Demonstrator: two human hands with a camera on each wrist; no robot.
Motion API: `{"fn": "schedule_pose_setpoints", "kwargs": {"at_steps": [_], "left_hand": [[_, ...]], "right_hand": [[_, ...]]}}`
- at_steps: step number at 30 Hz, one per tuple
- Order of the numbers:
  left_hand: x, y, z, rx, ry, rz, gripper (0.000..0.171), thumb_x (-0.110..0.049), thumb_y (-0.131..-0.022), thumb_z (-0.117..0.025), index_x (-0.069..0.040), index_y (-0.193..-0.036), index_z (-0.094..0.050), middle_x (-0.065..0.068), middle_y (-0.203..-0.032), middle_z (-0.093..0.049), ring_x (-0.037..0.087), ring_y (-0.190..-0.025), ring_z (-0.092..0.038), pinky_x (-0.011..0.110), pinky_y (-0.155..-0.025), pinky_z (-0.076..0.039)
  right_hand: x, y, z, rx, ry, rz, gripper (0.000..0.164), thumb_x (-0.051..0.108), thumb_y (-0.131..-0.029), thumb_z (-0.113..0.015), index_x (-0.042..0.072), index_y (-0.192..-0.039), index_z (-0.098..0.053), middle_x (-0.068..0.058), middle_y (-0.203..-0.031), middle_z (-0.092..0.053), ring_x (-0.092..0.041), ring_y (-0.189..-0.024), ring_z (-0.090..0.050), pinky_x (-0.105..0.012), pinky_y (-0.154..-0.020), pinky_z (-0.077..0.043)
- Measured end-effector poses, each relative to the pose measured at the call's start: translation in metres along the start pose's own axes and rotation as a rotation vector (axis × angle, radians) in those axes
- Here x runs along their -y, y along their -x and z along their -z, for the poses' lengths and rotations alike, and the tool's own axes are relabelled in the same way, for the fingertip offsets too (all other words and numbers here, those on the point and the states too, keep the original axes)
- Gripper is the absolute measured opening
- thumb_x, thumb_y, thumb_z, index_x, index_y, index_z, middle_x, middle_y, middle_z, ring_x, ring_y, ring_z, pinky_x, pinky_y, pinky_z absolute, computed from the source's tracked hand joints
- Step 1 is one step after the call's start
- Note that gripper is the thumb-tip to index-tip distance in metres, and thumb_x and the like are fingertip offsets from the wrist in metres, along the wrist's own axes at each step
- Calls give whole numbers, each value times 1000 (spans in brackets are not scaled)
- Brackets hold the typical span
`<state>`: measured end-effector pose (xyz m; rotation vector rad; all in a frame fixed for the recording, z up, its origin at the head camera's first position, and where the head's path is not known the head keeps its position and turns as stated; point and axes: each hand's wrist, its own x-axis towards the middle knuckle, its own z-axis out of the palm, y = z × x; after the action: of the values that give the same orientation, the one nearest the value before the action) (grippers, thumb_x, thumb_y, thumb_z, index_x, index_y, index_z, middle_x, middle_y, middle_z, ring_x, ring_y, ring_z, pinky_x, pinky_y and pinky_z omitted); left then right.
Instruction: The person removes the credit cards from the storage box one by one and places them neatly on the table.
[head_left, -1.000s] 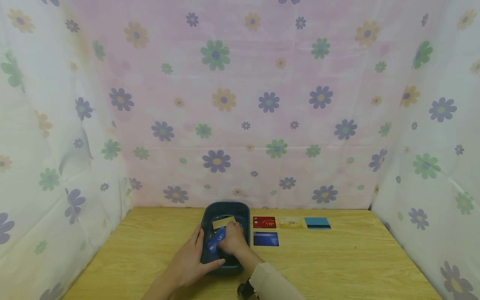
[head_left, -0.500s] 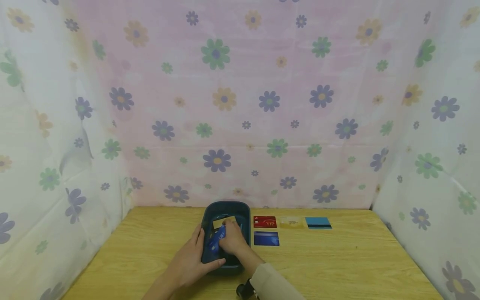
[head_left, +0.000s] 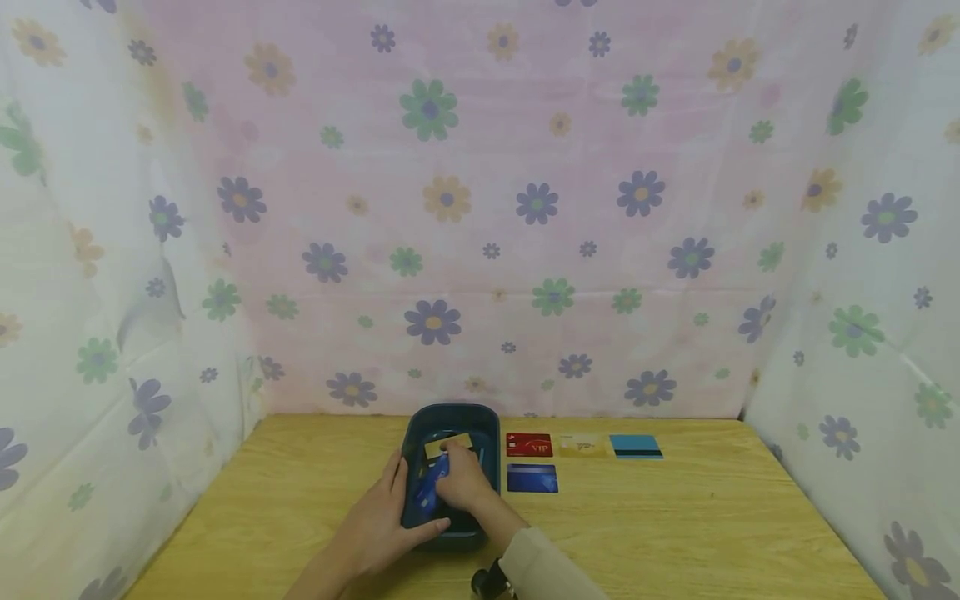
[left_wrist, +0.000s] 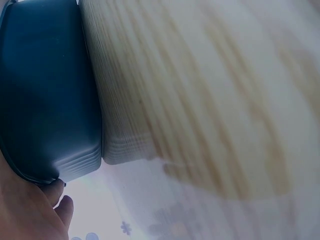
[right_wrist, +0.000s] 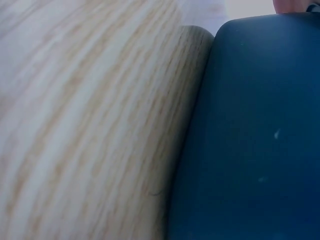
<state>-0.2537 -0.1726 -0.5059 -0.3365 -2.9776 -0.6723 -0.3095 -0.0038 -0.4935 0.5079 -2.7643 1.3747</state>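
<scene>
1. The right hand (head_left: 463, 483) seems to pinch a blue card (head_left: 429, 493) between thumb and fingers, low in the middle of the frame (I cannot see all the fingertips).
2. That blue card is inside the dark box (head_left: 453, 409), tilted, with a gold card (head_left: 452, 440) just above it in the frame.
3. The left hand (head_left: 371, 512) holds the box at its lower left, thumb over the rim, fingers along the outside.
4. Right of the box, a red card (head_left: 528, 445), a pale card (head_left: 582, 446) and a sky-blue card (head_left: 636, 447) make a row; a dark blue card (head_left: 532, 478) lies below the red one, all on the table (head_left: 637, 525).
5. My guess: the step is getting a card out. The next move would need a firm pinch and a lift past the rim.
</scene>
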Motion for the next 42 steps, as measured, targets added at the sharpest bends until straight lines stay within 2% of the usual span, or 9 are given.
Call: {"fn": "schedule_pose_setpoints", "kwargs": {"at_steps": [9,15,20,27,34,42], "left_hand": [[0,0,-1,-1,8,3,126,-85,-81,-56,8,-159,-22,25,-168,-13,47,-145,-37,59,-110,-42],[-1,1,1,-1,10,-4,124,-84,-82,-58,8,-159,-23,26,-168,-13,47,-145,-36,59,-111,-41],[-1,2,2,7,24,-11,123,-82,-83,-59,8,-158,-23,26,-168,-13,48,-145,-37,60,-110,-41],[-1,0,2,13,37,-3,124,-82,-82,-59,8,-159,-22,26,-168,-13,49,-143,-38,61,-110,-41],[-3,1,3,11,39,-2,128,-86,-80,-57,8,-159,-21,26,-168,-12,49,-143,-39,61,-109,-42],[-4,1,3,-6,10,-5,127,-85,-80,-59,9,-158,-24,25,-168,-14,48,-143,-39,60,-110,-42]], "right_hand": [[-2,-5,-1,12,-54,-33,42,-2,-81,-67,-4,-123,-66,-18,-115,-67,-27,-95,-63,-50,-83,-59],[-2,-5,3,4,-77,-23,40,-3,-79,-66,-4,-120,-68,-18,-114,-69,-29,-98,-65,-50,-87,-58],[6,0,14,-1,-113,-14,41,-6,-77,-63,-4,-119,-69,-18,-111,-67,-32,-101,-63,-51,-87,-57],[17,8,30,23,-190,-13,38,-7,-83,-66,-2,-121,-69,-16,-108,-67,-29,-97,-65,-51,-82,-60],[19,14,44,45,-227,10,36,-9,-85,-67,0,-120,-68,-12,-105,-67,-24,-91,-65,-41,-72,-61],[15,22,61,37,-232,22,34,-7,-91,-65,0,-125,-66,-16,-113,-65,-25,-92,-61,-40,-73,-60]]}}
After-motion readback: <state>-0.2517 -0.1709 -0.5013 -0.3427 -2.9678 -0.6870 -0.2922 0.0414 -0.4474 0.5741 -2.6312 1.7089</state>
